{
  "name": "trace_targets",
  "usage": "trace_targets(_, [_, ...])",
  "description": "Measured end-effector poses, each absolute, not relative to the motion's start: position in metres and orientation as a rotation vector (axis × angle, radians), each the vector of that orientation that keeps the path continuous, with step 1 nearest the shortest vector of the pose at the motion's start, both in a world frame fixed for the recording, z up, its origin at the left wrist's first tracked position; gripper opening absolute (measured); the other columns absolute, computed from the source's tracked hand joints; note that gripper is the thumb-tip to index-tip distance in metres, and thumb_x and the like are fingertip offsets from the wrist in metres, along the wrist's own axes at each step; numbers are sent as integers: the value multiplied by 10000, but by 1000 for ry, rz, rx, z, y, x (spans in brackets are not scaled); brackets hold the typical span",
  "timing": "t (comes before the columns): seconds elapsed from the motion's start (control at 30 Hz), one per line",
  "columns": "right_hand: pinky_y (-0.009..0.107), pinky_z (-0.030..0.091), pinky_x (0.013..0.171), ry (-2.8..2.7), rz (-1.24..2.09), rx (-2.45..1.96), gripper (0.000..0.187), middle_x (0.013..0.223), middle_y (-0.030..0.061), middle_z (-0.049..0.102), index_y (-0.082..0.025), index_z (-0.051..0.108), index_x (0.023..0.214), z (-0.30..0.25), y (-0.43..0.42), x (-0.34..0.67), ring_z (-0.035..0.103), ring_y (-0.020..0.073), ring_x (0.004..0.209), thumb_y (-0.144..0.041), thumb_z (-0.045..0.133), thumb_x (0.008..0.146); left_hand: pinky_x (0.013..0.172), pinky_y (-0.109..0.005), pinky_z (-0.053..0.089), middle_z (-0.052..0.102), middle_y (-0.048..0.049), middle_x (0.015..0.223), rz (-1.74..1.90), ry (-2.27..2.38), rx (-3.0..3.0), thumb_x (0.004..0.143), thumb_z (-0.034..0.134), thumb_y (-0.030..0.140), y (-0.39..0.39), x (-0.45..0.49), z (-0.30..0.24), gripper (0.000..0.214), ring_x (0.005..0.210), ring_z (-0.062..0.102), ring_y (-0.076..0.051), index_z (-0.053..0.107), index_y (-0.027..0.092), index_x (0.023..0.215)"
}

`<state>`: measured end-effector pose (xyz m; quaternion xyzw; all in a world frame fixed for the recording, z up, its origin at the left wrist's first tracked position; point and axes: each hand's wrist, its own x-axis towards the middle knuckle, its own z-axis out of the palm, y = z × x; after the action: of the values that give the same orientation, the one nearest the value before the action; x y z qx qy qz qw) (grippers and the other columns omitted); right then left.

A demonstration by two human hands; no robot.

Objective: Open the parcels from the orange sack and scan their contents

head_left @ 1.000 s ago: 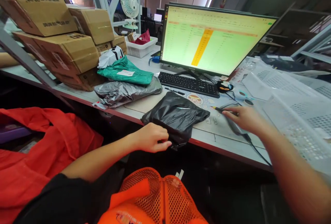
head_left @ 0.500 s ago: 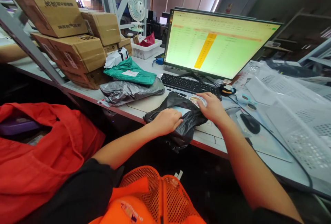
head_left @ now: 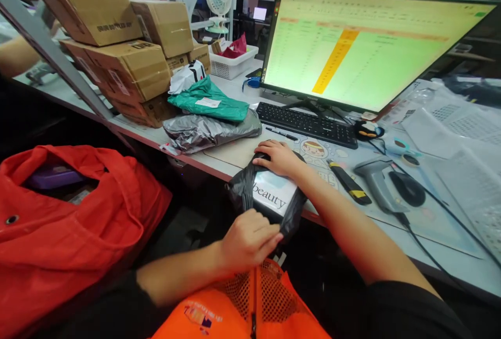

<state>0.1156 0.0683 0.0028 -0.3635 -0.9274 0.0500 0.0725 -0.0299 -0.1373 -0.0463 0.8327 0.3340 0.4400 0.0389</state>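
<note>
Black poly mailer [head_left: 242, 193] overhung the counter [head_left: 195, 159] edge

The left hand [head_left: 250, 240] was pinched closed on the plastic at the near end, and the right hand [head_left: 276, 157] lay open on top, beside a white "beauty" label [head_left: 274, 195]. A slipped pinch could have let the black poly mailer slide off the edge. The utility knife [head_left: 348, 185], just right of it, could have nicked the thin plastic.

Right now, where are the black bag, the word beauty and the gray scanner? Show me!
Black plastic bag [head_left: 243, 191], head view, on its crumpled left side.
Printed word beauty [head_left: 270, 196], head view, on the middle of the word.
Gray barcode scanner [head_left: 374, 182], head view, on its body.
</note>
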Motion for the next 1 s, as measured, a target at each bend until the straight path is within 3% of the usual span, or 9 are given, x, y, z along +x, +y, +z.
trace_targets(0.23, [532, 424, 1047, -2786, 141, -1166, 468, 1421, 124, 621, -232, 699, 1291, 3, 58, 108, 491, 349, 1350, -576, 530, 1022, 678, -317, 489, 726, -63, 810, 1234, 1061, 2177, 1020, 494, 228, -185, -52, -130, 265, 725, 648, -164, 734, 156, 1105])
trace_targets(0.37, [504, 446, 1054, -2780, 185, -1192, 463, 1392, 129, 634, -214, 705, 1276, 4, 57, 107, 505, 339, 1327, -552, 499, 1037, 836, -405, 553, 742, -148, 935, 1172, 1230, 1627, 1006, 506, 556, -148, -69, -172, 497, 895, 695, -244, 773, 140, 955])
trace_targets(0.43, [489, 454, 1053, -2767, 194, -1200, 454, 1366, 126, 642, -212, 709, 1265, 6, 56, 107, 515, 336, 1301, -539, 490, 1040, 884, -436, 554, 736, -161, 944, 1195, 1268, 1487, 980, 406, 725, -122, -74, -175, 684, 922, 697, -263, 755, 138, 941])
trace_targets(0.57, [518, 476, 1027, -2669, 164, -1298, 417, 1331, 122, 649, -211, 731, 1212, 9, 32, 106, 541, 341, 1202, -515, 512, 1030, 831, -406, 582, 728, -144, 1021, 1232, 968, 1052, 892, 119, 903, -101, -80, -145, 978, 902, 711, -243, 585, 172, 1344])
trace_targets(0.63, [532, 490, 1006, -2633, 142, -1247, 396, 1281, 126, 663, -212, 747, 1163, 7, 1, 101, 547, 338, 1161, -513, 529, 1023, 823, -402, 585, 713, -139, 1102, 1151, 762, 883, 825, 341, 953, -110, -82, -125, 992, 935, 711, -253, 436, 213, 1480])
trace_targets(0.7, [527, 517, 977, -2622, 148, -1127, 355, 1195, 120, 684, -233, 760, 1090, 0, -39, 95, 559, 328, 1126, -493, 526, 1026, 849, -405, 584, 681, -143, 1202, 1008, 684, 927, 737, 721, 811, -124, -84, -112, 1041, 1004, 701, -270, 353, 234, 1521])
trace_targets(0.77, [499, 561, 925, -2597, 207, -1049, 325, 1089, 95, 698, -285, 759, 986, -10, -77, 92, 591, 307, 1049, -443, 480, 1042, 920, -423, 573, 631, -162, 1309, 864, 699, 1099, 641, 925, 557, -137, -83, -105, 1088, 1109, 673, -296, 367, 211, 1508])
trace_targets(0.9, [451, 626, 786, -2433, 319, -1149, 406, 986, 34, 713, -416, 729, 939, -24, -121, 122, 673, 288, 932, -444, 339, 1047, 1057, -455, 516, 574, -197, 1436, 617, 815, 1417, 693, 885, 381, -151, -74, -94, 1154, 1265, 603, -336, 234, 171, 1622])
trace_targets(1.0, [456, 627, 784, -2118, 108, -1484, 457, 939, 65, 725, -387, 730, 954, -9, -132, 188, 710, 303, 903, -496, 296, 1048, 981, -420, 554, 719, -126, 1242, 472, 741, 1557, 749, 826, 326, -153, -67, -72, 1263, 1099, 696, -301, -22, 207, 1677])
